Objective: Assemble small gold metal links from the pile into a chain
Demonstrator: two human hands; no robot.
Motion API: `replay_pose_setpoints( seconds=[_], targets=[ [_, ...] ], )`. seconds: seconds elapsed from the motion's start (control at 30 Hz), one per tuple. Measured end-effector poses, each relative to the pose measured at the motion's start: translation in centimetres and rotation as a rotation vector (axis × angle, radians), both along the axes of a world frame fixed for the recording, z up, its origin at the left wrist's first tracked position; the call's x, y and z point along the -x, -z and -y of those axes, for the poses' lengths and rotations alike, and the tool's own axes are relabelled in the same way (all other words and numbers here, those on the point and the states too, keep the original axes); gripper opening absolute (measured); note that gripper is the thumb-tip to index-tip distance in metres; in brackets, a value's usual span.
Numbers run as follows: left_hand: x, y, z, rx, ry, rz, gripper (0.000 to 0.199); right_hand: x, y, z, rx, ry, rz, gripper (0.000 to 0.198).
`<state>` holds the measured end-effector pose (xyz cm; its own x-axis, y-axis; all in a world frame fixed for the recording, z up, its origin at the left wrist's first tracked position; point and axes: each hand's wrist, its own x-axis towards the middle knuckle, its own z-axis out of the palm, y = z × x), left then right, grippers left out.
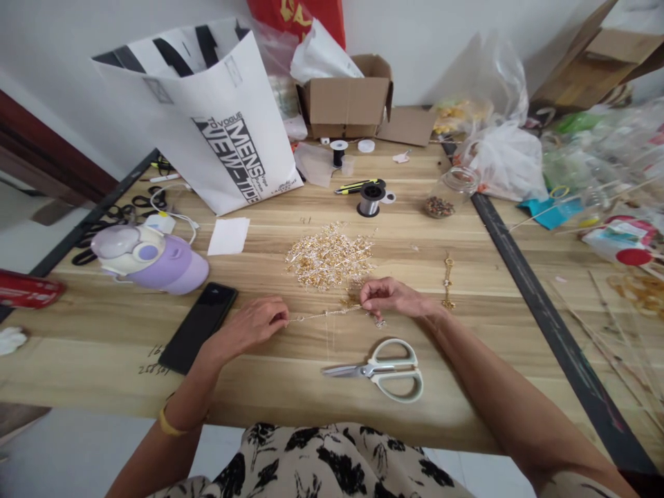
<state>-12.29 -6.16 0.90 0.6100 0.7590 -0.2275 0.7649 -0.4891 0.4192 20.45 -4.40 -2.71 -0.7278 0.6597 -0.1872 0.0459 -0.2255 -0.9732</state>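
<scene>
A thin gold chain [326, 314] with small beads is stretched between my two hands, just above the wooden table. My left hand [254, 324] pinches its left end. The other end is in the closed fingertips of my right hand [395, 297], and a small shiny piece [380, 322] dangles beneath them. Behind the chain lies a loose heap of gold and silvery jewellery bits [332, 256]. Scissors [381, 369] with pale handles rest in front, blades pointing left. A finished-looking gold chain piece [448, 280] lies beyond my right wrist.
Left of my hands are a black phone [198, 325], a purple bottle [155, 259] and a white paper bag [223, 124]. Farther back stand a wire spool [370, 200], a cutter knife [357, 186], a glass jar [449, 194] and a cardboard box [345, 104]. Plastic bags [508, 162] crowd the right.
</scene>
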Motion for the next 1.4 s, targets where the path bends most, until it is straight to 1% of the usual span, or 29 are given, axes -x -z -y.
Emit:
replay_pose_setpoints(
  seconds=[0.2,0.4,0.57,0.67,0.77,0.83,0.9,0.97,1.03,1.13,1.17,1.33,1.4],
  targets=[
    [0.7,-0.8,-0.5,-0.009,-0.046,-0.072,0.020,0.8,-0.5,0.6,-0.021,0.024,0.064,0.026],
    [1.2,-0.8,-0.6,-0.031,-0.058,-0.081,0.021,0.9,-0.6,0.7,-0.059,0.028,0.116,0.024],
    [0.6,-1.3,-0.6,-0.005,-0.079,-0.149,0.018,1.1,-0.5,0.8,-0.093,0.023,0.155,0.022],
    [0.2,-2.0,-0.7,0.013,-0.080,-0.187,0.016,1.1,-0.3,0.8,-0.099,0.014,0.160,0.021],
    [-0.7,-2.8,-0.6,-0.003,-0.093,-0.194,0.016,1.0,-0.3,0.8,-0.113,0.018,0.169,0.019],
    [-2.1,-3.3,-0.7,-0.026,-0.122,-0.132,0.020,1.0,-0.3,0.8,-0.112,0.020,0.174,0.018],
    [-3.9,-3.7,-0.8,-0.011,-0.144,0.030,0.021,1.1,-0.4,0.8,-0.103,0.022,0.175,0.018],
    [-6.0,-3.5,-1.0,0.046,-0.104,0.200,0.018,1.1,-0.5,0.8,-0.094,0.024,0.172,0.018],
    [-8.0,-2.9,-1.2,0.114,-0.066,0.304,0.016,1.1,-0.6,0.8,-0.089,0.025,0.165,0.018],
    [-10.3,-1.5,-1.5,0.176,-0.060,0.356,0.017,1.1,-0.6,0.8,-0.082,0.025,0.147,0.019],
    [-10.8,-1.0,-1.5,0.218,-0.068,0.378,0.018,1.1,-0.5,0.8,-0.076,0.026,0.136,0.019],
    [-12.0,0.6,-1.1,0.495,-0.137,0.626,0.022,1.1,-0.6,0.7,-0.065,0.021,0.094,0.019],
    [-12.1,1.1,-1.0,0.552,-0.166,0.684,0.024,1.1,-0.7,0.6,-0.068,0.017,0.089,0.019]
  ],
)
